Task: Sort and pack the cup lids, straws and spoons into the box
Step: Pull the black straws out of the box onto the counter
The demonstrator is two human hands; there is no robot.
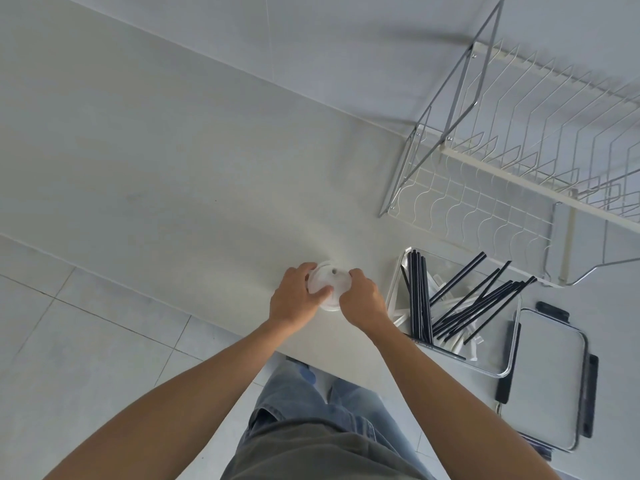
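Note:
A stack of white translucent cup lids [329, 280] sits on the white counter near its front edge. My left hand [296, 299] grips the stack from the left, thumb across the top lid. My right hand [363, 299] holds it from the right. To the right stands a clear plastic box [512, 362] holding several black straws [420, 299], some upright in a bundle and others leaning across it, over white spoons [465, 336] lying at the bottom.
The box's lid [550, 386] with dark clips lies flat to the right of the box. A white and metal wire dish rack [519, 161] stands behind the box against the wall. The counter [173, 168] stretches to the left.

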